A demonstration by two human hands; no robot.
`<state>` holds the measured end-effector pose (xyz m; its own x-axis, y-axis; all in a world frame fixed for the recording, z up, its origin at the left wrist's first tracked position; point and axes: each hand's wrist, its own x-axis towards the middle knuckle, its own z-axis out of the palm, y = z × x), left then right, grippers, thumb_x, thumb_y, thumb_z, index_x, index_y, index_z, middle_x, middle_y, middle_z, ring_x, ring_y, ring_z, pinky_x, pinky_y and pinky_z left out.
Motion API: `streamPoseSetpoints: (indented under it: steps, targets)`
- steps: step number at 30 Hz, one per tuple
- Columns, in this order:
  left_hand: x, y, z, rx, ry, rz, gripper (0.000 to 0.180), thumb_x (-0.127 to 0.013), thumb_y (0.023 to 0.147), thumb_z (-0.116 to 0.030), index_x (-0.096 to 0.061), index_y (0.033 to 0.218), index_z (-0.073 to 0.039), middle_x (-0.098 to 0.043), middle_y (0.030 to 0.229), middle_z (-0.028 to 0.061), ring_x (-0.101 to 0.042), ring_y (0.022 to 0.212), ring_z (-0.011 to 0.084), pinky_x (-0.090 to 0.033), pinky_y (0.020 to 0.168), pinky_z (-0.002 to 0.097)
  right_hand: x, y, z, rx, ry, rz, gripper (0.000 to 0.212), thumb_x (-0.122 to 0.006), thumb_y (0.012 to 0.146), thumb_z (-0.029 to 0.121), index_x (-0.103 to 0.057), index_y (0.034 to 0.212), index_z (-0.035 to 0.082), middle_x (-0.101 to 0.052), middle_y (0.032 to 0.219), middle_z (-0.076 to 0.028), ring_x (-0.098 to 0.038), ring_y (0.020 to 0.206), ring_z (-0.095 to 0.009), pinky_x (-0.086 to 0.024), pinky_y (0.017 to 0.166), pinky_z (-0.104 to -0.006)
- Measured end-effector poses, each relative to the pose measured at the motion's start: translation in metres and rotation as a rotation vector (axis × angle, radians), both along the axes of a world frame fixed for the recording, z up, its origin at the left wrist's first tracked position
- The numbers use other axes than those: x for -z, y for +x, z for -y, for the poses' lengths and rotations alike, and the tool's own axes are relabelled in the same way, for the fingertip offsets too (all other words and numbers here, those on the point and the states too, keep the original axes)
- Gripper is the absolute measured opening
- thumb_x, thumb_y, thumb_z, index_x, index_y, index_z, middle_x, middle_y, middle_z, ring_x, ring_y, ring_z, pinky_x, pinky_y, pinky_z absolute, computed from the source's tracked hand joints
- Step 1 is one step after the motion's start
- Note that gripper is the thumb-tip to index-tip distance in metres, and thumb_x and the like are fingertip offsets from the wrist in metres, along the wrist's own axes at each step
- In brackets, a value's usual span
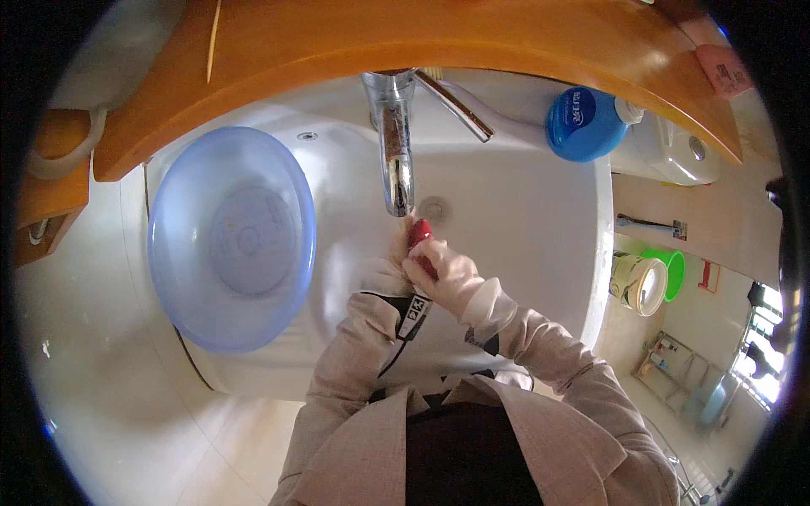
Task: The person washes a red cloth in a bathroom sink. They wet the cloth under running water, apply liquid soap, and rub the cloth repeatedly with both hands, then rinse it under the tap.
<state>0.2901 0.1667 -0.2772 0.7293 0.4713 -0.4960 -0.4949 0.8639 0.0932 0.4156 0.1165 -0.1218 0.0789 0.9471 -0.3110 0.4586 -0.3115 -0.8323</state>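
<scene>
Both my hands are over the white sink, just below the spout of the chrome faucet (395, 156). My right hand (449, 274), in a thin pale glove, is closed around a shiny red elongated object (419, 232). Its rounded tip points toward the spout, and more red shows between the fingers; its exact kind cannot be made out. Close against it on the left is my left hand (384, 276), also pale-gloved, with a black band at the wrist. Its fingers reach up beside the red object under the spout, blurred and partly hidden, so their grip is unclear.
A translucent blue oval basin (173, 253) rests at the left of the white sink (523, 244). A blue pump bottle (582, 125) stands at the back right corner. The wooden cabinet edge (337, 52) overhangs the back. Beyond the right side are a pale bucket (629, 282) and a green bucket (674, 274).
</scene>
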Motion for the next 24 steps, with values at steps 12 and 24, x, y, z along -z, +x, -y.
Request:
streamPoseSetpoints:
  steps: [12,24]
  targets:
    - [-0.070,0.012,0.002,0.198,0.328,-0.699,0.024,-0.057,0.095,-0.033,-0.061,0.100,-0.010,-0.061,0.082,0.0045,-0.058,0.076,0.0187,-0.049,0.069,0.0328,-0.011,-0.011,-0.031,0.028,-0.232,0.044,0.032,-0.054,0.096,0.034,-0.061,0.111,0.007,-0.067,0.093,-0.024,-0.066,0.086,-0.040,-0.054,0.077,-0.0452]
    - [-0.011,0.020,-0.008,-0.249,0.148,-0.970,0.042,-0.063,0.091,-0.028,-0.048,0.120,-0.001,-0.064,0.106,0.0140,-0.064,0.082,0.0262,-0.051,0.070,0.0378,0.104,0.082,-0.057,0.301,-0.064,0.743,0.044,-0.063,0.086,0.041,-0.063,0.110,0.005,-0.063,0.113,-0.022,-0.060,0.103,-0.040,-0.046,0.092,-0.0503]
